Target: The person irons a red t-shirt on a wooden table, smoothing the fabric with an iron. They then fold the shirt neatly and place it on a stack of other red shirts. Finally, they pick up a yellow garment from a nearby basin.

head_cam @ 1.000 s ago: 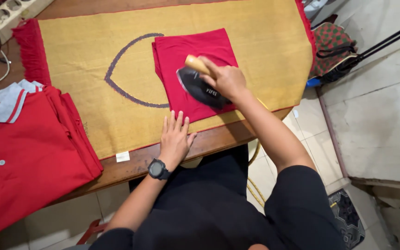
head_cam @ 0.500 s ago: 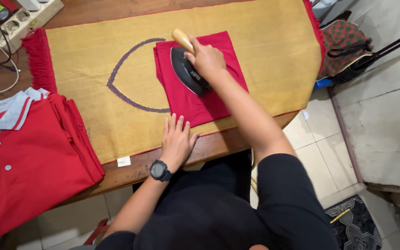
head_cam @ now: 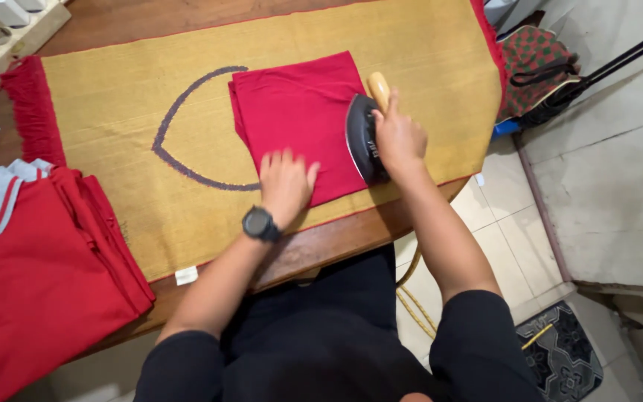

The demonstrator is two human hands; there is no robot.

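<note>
A folded red cloth (head_cam: 299,119) lies on a mustard-yellow mat (head_cam: 113,97) with a dark curved outline. My right hand (head_cam: 398,138) is shut on the wooden handle of a black iron (head_cam: 362,141) that rests at the cloth's right edge. My left hand (head_cam: 286,182), fingers spread and a black watch on its wrist, presses flat on the cloth's near edge.
A stack of red polo shirts with grey collars (head_cam: 31,260) sits at the left on the wooden table (head_cam: 329,242). A white power strip (head_cam: 5,30) lies at the far left corner. A patterned bag (head_cam: 537,67) and tiled floor are to the right.
The iron moved from the cloth's upper middle to its right edge. My left hand shifted from the mat's near edge up onto the cloth.
</note>
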